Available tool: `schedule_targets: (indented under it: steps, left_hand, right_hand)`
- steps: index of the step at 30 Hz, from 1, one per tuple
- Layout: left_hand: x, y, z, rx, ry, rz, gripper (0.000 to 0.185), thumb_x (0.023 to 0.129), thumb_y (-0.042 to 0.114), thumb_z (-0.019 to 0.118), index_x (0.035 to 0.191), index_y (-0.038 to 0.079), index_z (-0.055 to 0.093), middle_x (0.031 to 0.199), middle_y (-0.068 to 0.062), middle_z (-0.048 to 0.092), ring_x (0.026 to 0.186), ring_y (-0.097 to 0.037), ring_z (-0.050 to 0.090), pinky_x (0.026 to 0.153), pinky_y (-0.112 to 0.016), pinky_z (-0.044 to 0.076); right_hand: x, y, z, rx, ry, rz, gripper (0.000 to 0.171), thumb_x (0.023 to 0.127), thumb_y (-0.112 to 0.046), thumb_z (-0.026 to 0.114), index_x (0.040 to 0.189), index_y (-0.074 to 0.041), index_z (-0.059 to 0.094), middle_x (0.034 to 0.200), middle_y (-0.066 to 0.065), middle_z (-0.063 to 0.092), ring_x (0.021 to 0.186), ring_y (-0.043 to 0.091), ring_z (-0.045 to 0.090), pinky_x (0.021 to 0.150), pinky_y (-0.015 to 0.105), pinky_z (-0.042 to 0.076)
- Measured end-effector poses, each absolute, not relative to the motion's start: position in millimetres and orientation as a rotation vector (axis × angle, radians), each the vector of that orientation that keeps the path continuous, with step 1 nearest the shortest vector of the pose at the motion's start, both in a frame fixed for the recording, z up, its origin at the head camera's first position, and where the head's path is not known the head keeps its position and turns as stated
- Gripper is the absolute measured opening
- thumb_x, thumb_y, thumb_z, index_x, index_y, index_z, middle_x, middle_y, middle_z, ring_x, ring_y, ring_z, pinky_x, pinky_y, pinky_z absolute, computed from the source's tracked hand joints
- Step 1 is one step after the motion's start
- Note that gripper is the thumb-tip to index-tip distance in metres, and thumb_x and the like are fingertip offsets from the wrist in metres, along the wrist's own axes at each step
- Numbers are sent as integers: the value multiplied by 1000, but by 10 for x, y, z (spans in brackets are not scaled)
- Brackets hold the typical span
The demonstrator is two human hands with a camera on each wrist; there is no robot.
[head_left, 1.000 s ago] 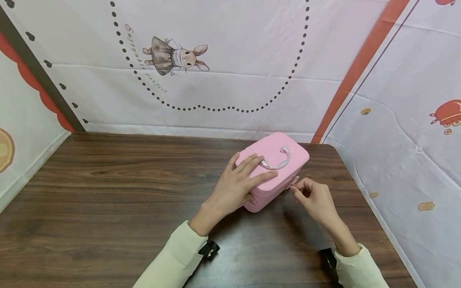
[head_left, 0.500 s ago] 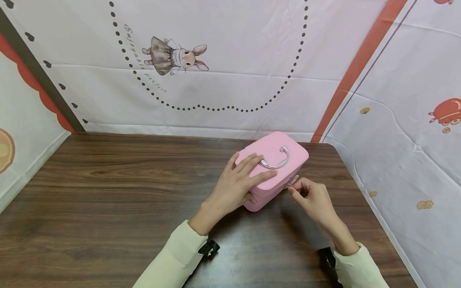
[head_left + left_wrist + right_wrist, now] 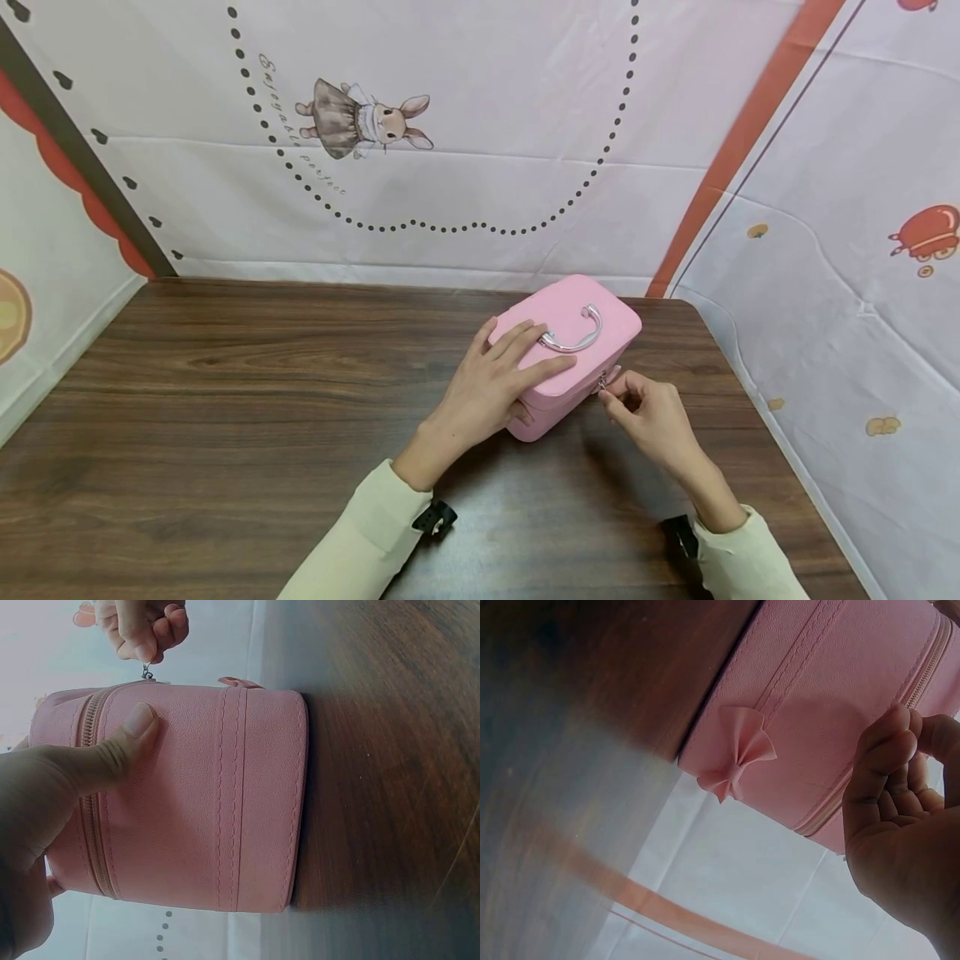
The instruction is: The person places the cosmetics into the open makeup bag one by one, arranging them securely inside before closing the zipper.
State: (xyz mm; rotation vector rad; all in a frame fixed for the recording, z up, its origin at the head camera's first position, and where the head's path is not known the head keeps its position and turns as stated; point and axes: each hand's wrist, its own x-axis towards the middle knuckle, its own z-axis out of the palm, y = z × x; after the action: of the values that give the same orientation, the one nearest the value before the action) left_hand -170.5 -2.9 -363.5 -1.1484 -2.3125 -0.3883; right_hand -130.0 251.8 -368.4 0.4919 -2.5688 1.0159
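Both hands on the pink case (image 3: 567, 354), which sits at the far right of the wooden table (image 3: 225, 400).

Left hand (image 3: 491, 385): fingers (image 3: 525, 337) straight and spread flat on the lid, tips by the silver handle (image 3: 573, 332); thumb (image 3: 124, 742) pressed on the side wall just beside the zipper track. Wrist low, forearm angled in from lower centre. Right hand (image 3: 648, 412): thumb & index pinched on the small metal zipper pull (image 3: 148, 673) at the case's near-right corner, other fingers curled in; palm faces the case, approx. level w/ the zip seam. Pink bow (image 3: 735, 754) on the side wall; pull itself probably hidden in right-wrist view.
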Motion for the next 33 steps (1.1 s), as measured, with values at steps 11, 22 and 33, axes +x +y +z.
schedule_targets:
  steps: [11,22,33]
  left_hand:
    - [-1709,-33,-3634,-1149,-2299,-392,95,56,17,90,138,37,47,145,-8,39,138,-18,28,111,-55,12]
    - [-1699,-35,-3637,-1141,-2308,-381,93,58,15,89,138,38,47,145,-8,40,138,-18,29,111,-55,13]
    - [-1701,-32,-3645,-1145,-2302,-382,93,58,12,87,137,38,47,145,-8,40,138,-18,29,111,-54,12]
  right_hand:
    - [-1283,2496,-3663,528,-2571,1030,25,83,0,70,70,-17,56,57,-11,49,49,4,44,41,21,35]
    - [-1286,2506,-3688,545,-2561,1007,26,82,-1,70,69,-18,55,57,-12,49,49,4,44,42,20,35]
    - [-1278,2509,-3691,554,-2561,995,27,82,-1,70,69,-18,55,57,-13,48,49,3,44,42,20,35]
